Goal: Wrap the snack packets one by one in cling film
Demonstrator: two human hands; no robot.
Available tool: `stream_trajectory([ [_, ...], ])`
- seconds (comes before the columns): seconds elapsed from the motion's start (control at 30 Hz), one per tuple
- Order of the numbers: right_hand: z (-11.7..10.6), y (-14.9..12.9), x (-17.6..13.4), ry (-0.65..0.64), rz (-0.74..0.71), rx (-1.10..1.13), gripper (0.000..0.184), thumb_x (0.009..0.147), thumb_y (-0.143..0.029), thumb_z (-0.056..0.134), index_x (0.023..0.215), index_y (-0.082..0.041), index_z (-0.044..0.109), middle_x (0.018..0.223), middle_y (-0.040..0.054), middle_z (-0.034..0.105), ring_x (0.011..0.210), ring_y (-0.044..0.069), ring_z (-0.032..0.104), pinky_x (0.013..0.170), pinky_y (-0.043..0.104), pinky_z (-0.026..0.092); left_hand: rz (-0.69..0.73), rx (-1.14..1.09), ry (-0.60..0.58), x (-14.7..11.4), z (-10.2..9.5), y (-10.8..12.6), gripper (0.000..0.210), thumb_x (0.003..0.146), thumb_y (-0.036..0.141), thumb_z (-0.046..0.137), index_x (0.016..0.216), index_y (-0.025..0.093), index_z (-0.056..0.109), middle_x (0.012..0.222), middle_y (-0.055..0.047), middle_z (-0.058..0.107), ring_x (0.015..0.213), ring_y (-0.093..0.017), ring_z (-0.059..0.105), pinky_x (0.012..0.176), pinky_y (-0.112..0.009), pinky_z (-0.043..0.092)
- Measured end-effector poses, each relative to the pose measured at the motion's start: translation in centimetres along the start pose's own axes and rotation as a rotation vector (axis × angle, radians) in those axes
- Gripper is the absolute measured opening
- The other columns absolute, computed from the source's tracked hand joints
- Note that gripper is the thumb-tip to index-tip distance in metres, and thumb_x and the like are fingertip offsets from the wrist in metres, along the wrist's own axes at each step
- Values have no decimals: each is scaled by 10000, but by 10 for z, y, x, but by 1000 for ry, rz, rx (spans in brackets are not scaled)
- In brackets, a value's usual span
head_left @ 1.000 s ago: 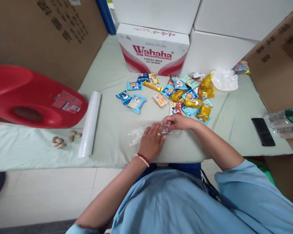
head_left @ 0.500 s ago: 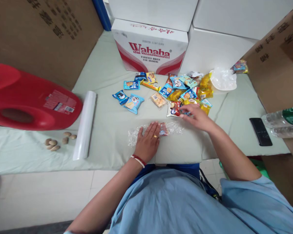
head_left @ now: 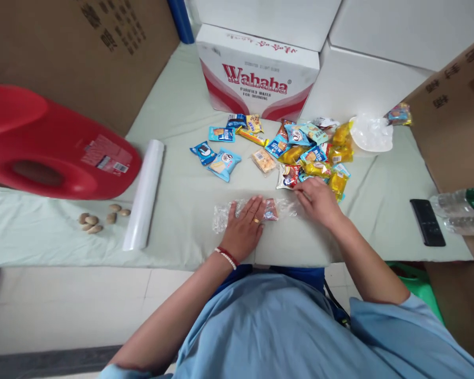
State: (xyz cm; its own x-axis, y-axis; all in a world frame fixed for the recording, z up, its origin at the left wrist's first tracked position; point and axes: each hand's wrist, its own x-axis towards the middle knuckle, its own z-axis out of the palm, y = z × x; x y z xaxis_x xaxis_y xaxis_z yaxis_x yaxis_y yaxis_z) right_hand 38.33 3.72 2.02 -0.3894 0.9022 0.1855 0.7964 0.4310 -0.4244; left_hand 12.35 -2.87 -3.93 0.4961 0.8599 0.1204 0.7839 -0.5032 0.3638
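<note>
My left hand (head_left: 243, 226) lies flat with fingers extended, pressing down a strip of clear plastic wrap (head_left: 221, 217) on the cloth. A small reddish-brown snack packet (head_left: 271, 209) shows beside its fingertips, under or in the wrap; I cannot tell which. Close to the wrap's right end is my right hand (head_left: 318, 202), its fingers bent and drawn together. What they hold, if anything, is hidden. Just beyond those fingertips lies a red and white snack packet (head_left: 287, 176). Behind it is a pile of snack packets (head_left: 296, 152), blue, yellow and green.
On the left are a red jug (head_left: 63, 152), a white roll (head_left: 144, 197) and several brown nuts or stones (head_left: 90, 221). A Wahaha box (head_left: 256, 79) stands at the back. To the right are a white bowl (head_left: 369, 145), a black phone (head_left: 427, 222) and plastic bottles (head_left: 454, 205).
My right hand has come down slightly toward me from the red and white packet, and its fingers have drawn together. My left hand stays on the wrap. The view has shifted a little.
</note>
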Motion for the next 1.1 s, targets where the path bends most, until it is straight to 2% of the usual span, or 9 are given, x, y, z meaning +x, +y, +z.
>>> stream_trajectory([
  [0.1,22,-29,-9,-46,-286,113,276,1033,-344,546,1226,-212,693,1162,134,704,1090,277,605,971,447,501,49,-124,44,-2,6,-10,828,964,196,488,1667,168,51,1706,-195,244,1594,-303,229,1285,-628,175],
  [0.2,54,-38,-18,-101,-382,196,384,1026,-351,584,1394,-246,611,1386,142,631,1297,288,547,1064,489,490,75,-287,137,-8,8,-22,939,904,117,475,1651,133,-93,1727,-239,99,1617,-310,119,1269,-592,275],
  [0.27,70,-34,-24,-70,-341,208,428,1027,-298,575,1454,-273,569,1441,140,597,1331,288,527,1084,515,479,66,-322,190,-14,7,-28,944,870,68,451,1655,136,-69,1729,-242,69,1617,-322,109,1262,-585,302],
  [0.37,80,-28,-29,-47,-264,192,483,1016,-243,565,1496,-296,540,1476,135,570,1297,293,535,1083,536,480,45,-231,217,-20,3,-31,851,887,81,465,1658,149,111,1669,-243,285,1559,-345,296,1233,-575,359],
  [0.43,81,-27,-29,-53,-219,180,500,1014,-230,551,1509,-298,534,1473,134,573,1274,299,540,1078,546,484,10,-146,186,-20,2,-30,780,918,150,506,1640,155,211,1591,-236,429,1474,-354,435,1195,-559,413],
  [0.57,81,-27,-27,-21,-148,198,460,1034,-238,505,1486,-291,570,1461,121,596,1219,291,568,1062,532,499,-93,-40,107,-12,0,-24,792,889,200,556,1619,118,259,1573,-238,469,1408,-360,513,1170,-544,430],
  [0.8,89,-36,-27,160,-22,355,353,1041,-294,525,1369,-294,654,1299,121,657,1181,260,610,1031,468,530,-403,-20,82,17,-6,-15,531,936,113,396,1449,70,526,1332,-242,675,1176,-322,689,978,-433,549],
  [0.97,95,-55,-32,220,47,457,346,1035,-285,523,1357,-278,648,1198,118,638,1105,234,630,965,407,557,-609,-394,284,34,-6,-15,492,775,123,546,1243,155,695,1087,-140,779,1020,-320,730,953,-440,554],
  [1.1,94,-61,-40,192,104,449,371,1034,-320,472,1334,-264,684,1265,139,612,1120,274,599,1006,475,532,-659,-1151,380,34,-5,-3,458,659,210,636,1109,162,714,1074,-119,783,1031,-309,722,998,-481,554],
])
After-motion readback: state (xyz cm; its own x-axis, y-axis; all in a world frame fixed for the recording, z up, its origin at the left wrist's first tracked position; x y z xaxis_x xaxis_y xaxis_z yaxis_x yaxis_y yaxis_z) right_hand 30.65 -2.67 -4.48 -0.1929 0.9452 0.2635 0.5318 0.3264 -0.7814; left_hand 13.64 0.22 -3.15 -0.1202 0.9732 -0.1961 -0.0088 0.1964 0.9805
